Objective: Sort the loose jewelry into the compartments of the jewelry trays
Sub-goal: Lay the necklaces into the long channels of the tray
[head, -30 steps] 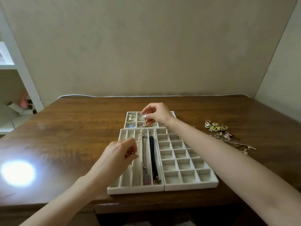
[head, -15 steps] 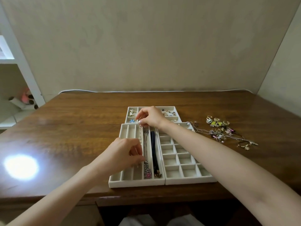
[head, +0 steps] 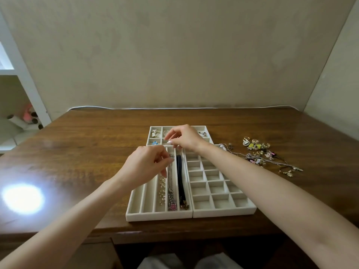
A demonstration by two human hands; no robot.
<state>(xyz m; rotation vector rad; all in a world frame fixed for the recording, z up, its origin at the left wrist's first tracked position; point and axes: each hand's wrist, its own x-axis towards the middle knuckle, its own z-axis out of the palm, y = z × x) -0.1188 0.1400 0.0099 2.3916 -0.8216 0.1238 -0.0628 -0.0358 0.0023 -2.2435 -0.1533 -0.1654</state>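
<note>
The beaded strand [head: 162,191] lies along the third slot from the left of the long-slot tray [head: 159,215], its near part settled on the lining and its 12 o'clock part hidden under the hands. It looks light, limp and snag-prone — a thin string of small pale beads that will bunch or kink if pushed, so it is best taken by its two ends and lowered taut, never gripped mid-length. The left hand [head: 147,165] has its fingers curled, thumb and forefinger pinching the strand above the slot's middle. The right hand [head: 185,138], at 12 o'clock over the tray's far end, also has thumb and forefinger closed together, apparently on the strand's far end, though the thread there is too fine to see. The tray has five long slots: one beaded strand, one charm chain [head: 171,200] just to its 3 o'clock, one dark strap [head: 180,177] in the rightmost, and two bare slots at 9 o'clock. There are three trays in all — this one, a grid tray [head: 223,212] touching it at 3 o'clock with nothing visible in its cells, and a small tray [head: 157,127] at 12 o'clock holding a few small pieces. One loose pile [head: 260,154] sits on the table [head: 87,152] at 2 o'clock, too tangled to count.
</note>
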